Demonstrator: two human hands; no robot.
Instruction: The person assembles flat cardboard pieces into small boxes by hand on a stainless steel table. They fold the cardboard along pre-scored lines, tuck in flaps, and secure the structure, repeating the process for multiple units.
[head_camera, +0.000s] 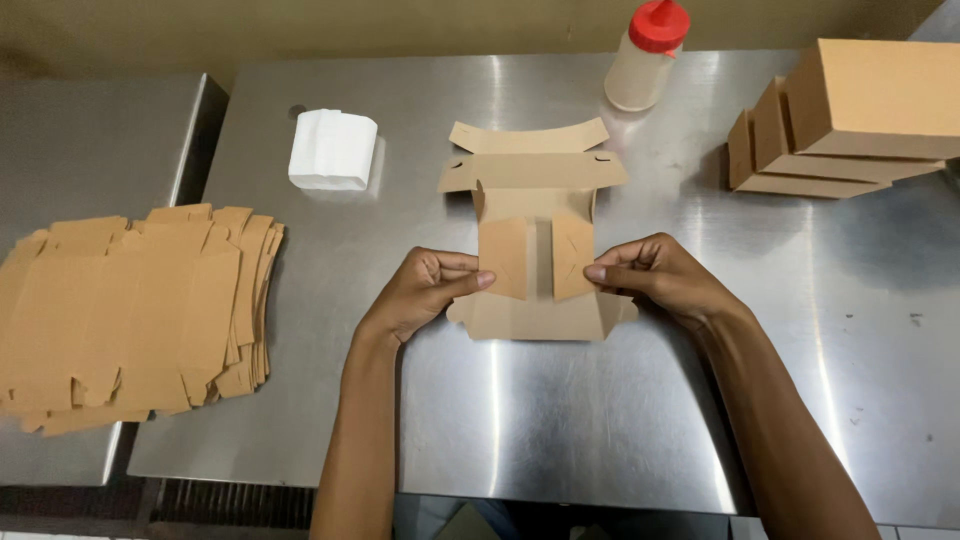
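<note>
Brown cardboard lies flat between our two hands on the shiny steel table (560, 420). It is a cut box blank (535, 240), not yet a box. Our left hand (425, 290) is curled, and its thumb and fingers pinch the left side flap (503, 257). Our right hand (655, 275) is curled too, and it pinches the right side flap (572, 255). Both flaps are folded in toward the middle and do not quite meet. The far end of the blank, past our fingers, lies open and flat, with its curved top flap unfolded.

We think the folding has only just begun. Two flaps are bent in; the walls, the far end and the closing are left to do.

Far out to the left of our left hand sits a big pile of flat blanks (130, 315). Past our right hand, up and to the right, finished boxes (850, 120) are stacked. A squeeze bottle (645, 55) with a red cap stands beyond the blank, and a white folded cloth (332, 150) lies beyond our left hand.
</note>
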